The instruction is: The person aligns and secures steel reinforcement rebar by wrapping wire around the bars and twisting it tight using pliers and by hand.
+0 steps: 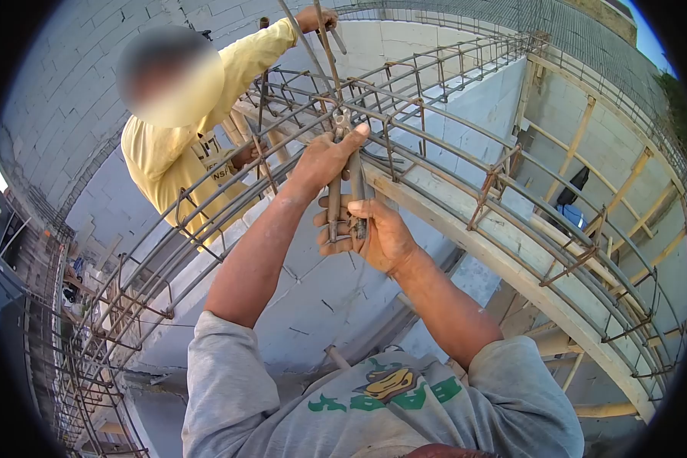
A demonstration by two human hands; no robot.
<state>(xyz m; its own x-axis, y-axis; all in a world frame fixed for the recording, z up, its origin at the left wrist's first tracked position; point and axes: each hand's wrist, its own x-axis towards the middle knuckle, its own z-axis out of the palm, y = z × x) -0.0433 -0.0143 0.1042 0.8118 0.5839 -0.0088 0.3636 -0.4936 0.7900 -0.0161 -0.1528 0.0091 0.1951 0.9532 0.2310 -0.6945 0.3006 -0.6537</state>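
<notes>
A pair of tying pincers (357, 183) is held with the jaws up, close to where several rebars cross, and the two long handles pointing down toward me. My left hand (320, 162) grips it just below the jaws, thumb lying across the top. Lower down, my right hand (382, 233) has its thumb on one handle and its fingers behind the handles. Around the jaws, the steel rebar cage (389, 120) is joined by bent stirrups; the exact contact between jaws and bars is hard to make out.
A person in a yellow shirt (160, 156) stands left across the cage, one raised hand on an upright bar. The cage curves right above a timber form edge (466, 214). Block walls (76, 69) surround us. Wooden braces (580, 137) stand at right, with cages at lower left.
</notes>
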